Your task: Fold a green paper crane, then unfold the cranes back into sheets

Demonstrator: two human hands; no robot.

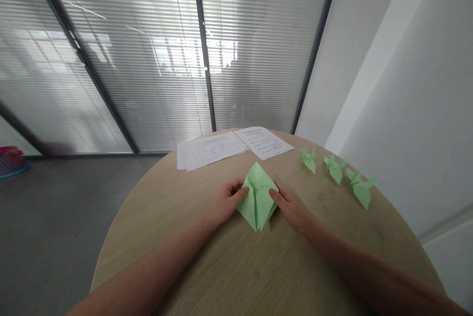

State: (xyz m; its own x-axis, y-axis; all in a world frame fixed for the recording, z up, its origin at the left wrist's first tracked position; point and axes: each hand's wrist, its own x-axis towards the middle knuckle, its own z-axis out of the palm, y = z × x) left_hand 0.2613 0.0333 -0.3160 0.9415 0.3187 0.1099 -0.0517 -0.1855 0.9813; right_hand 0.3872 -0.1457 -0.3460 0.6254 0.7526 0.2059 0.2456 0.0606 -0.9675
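A light green sheet of folded paper (260,193), diamond-shaped with a slit down its lower middle, is held between my two hands over the table. My left hand (228,199) pinches its left corner, thumb on top and fingers curled at the edge. On the opposite corner my right hand (288,202) grips with the thumb on the front face, its fingers mostly behind the paper. The lower tips of the paper point toward me and spread slightly apart.
Three folded green paper figures, one of them a small origami piece (309,159), stand along the right side of the round wooden table (148,237). Printed sheets (214,148) lie at the far edge. Glass panels with blinds rise behind, and a red basket (12,162) sits on the floor.
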